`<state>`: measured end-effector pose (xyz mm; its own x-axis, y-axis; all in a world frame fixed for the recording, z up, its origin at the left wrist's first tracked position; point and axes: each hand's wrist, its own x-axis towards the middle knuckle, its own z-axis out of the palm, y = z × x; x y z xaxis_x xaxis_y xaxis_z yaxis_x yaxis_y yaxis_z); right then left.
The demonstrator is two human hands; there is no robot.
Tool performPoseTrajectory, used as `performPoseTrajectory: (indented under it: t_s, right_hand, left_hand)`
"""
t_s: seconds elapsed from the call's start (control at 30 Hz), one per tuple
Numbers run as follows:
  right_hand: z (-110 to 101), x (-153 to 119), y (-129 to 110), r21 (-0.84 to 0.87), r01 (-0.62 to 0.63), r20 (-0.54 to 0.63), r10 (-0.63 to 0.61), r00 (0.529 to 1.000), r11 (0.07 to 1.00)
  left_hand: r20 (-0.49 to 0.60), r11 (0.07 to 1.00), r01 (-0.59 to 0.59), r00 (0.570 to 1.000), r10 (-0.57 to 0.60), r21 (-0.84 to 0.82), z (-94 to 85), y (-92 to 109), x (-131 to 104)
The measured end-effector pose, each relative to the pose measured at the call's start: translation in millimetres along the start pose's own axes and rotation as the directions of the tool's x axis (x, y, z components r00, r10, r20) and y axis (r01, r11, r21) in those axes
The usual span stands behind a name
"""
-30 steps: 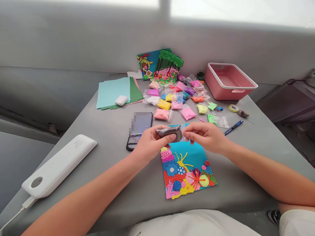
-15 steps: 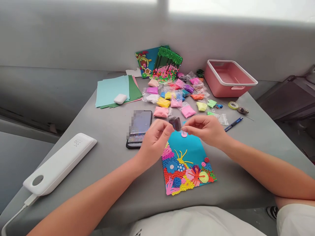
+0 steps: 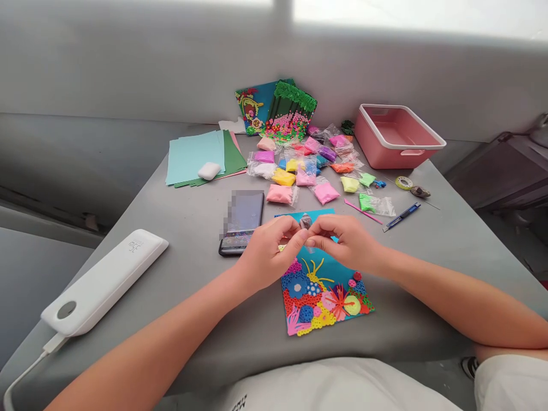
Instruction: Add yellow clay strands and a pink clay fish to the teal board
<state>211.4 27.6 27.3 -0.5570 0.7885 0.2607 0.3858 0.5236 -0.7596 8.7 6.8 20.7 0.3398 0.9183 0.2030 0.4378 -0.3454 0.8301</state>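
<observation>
Between both hands is a small clear bag with dark contents [image 3: 305, 221], partly hidden by the fingers. My left hand [image 3: 276, 248] pinches it from the left, and my right hand [image 3: 338, 240] pinches it from the right, the fingertips of both meeting. Below them lies a blue sheet [image 3: 329, 265] decorated with colourful clay shapes, among them a blue flower [image 3: 297, 287] and a yellow-green disc [image 3: 352, 305]. My hands cover part of the sheet's upper area.
A phone [image 3: 243, 220] lies left of the hands, a white power bank [image 3: 105, 279] farther left. Bagged clay [image 3: 326, 193], a pink stick [image 3: 363, 212], a blue cutter [image 3: 401, 217] and a pink box [image 3: 398, 137] lie beyond. Paper sheets [image 3: 194, 154] are at the back left.
Both hands have come together and slightly down, with the dark bag now mostly between the fingers. The pink stick and the green bag on the right show more fully.
</observation>
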Motion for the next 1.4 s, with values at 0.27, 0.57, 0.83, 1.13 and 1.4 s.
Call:
performPoseTrajectory:
  t_s: [0.27, 0.57, 0.83, 1.13, 1.4]
  right_hand:
    - [5.0, -3.0, -3.7, -0.019, -0.008, 0.045, 0.009, 0.999, 1.000]
    - [11.5, -6.4, 2.5, -0.136, 0.147, 0.025, -0.145, 0.989, 0.980]
    - [22.2, -10.1, 5.1, -0.396, 0.357, -0.002, -0.390, 0.921, 0.846]
    - [11.0, -6.6, 5.0, -0.245, 0.276, -0.010, -0.287, 0.958, 0.929]
    - [18.9, -12.4, 3.5, -0.687, 0.341, 0.072, -0.408, 0.910, 0.641]
  left_hand:
    - [0.055, 1.000, 0.002, 0.998, -0.004, 0.028, -5.8, 5.0, 0.9]
    - [0.059, 0.997, 0.059, 0.996, -0.062, 0.054, -3.4, 3.5, -0.3]
    - [0.034, 0.991, 0.048, 0.998, -0.052, 0.125, -0.6, 6.9, -0.2]
    - [0.058, 0.988, -0.068, 0.996, 0.060, 0.138, -1.6, 6.6, -0.2]
    - [0.089, 0.967, -0.159, 0.986, 0.144, 0.199, 4.5, 1.9, -1.2]
